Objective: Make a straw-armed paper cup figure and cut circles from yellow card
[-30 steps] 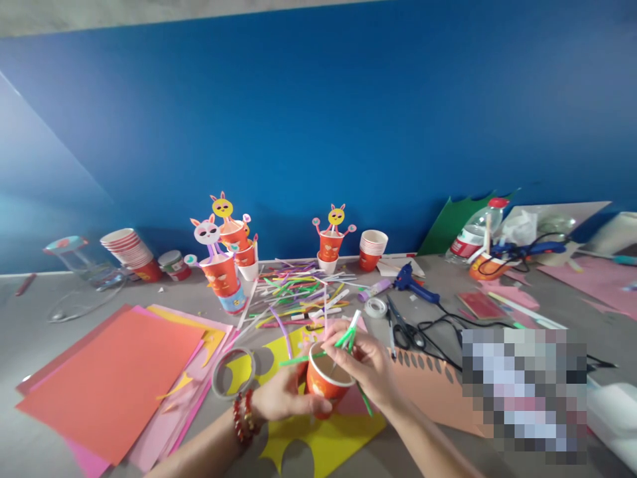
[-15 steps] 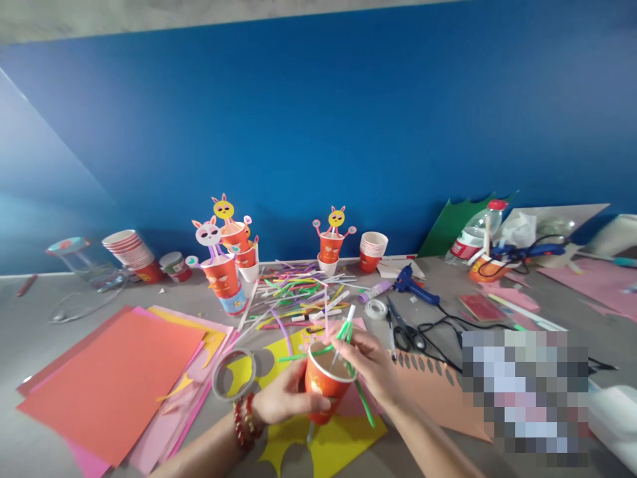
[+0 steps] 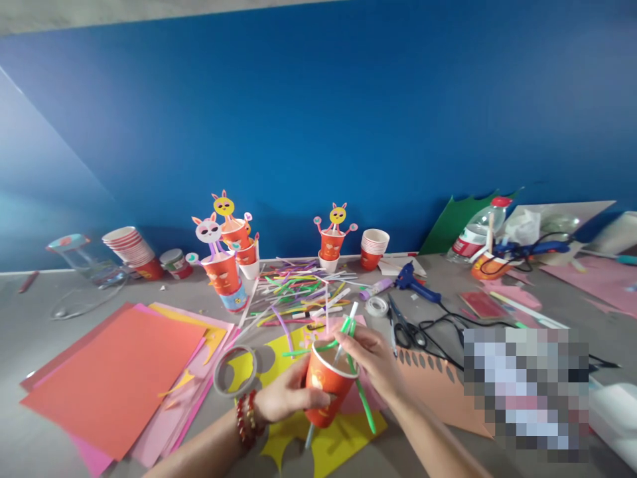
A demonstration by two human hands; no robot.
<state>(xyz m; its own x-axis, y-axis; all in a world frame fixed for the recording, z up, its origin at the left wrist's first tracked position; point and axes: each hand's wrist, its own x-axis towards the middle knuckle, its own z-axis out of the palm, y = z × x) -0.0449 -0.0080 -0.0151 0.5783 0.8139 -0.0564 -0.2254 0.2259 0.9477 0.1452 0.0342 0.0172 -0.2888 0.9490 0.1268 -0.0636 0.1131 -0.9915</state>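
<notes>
My left hand [image 3: 286, 397] is wrapped round an orange paper cup [image 3: 326, 387], held tilted just above the yellow paper [image 3: 338, 441]. A red bead bracelet [image 3: 245, 419] sits on that wrist. My right hand [image 3: 374, 358] pinches green straws [image 3: 357, 382] at the cup's rim; one green straw runs down the cup's right side and another sticks out to the left. A thin pale straw pokes out below the cup.
Sheets of orange and pink paper [image 3: 114, 378] lie at the left, with a tape ring [image 3: 233, 370] beside them. Loose coloured straws [image 3: 293, 295], decorated bunny cups [image 3: 223, 265], cup stacks [image 3: 372, 249], a blue glue gun [image 3: 413, 282], scissors [image 3: 405, 328] and a bottle [image 3: 475, 236] crowd the table's back.
The cup has tipped more and shifted slightly; my right hand has pushed the green straws further down along and through the cup.
</notes>
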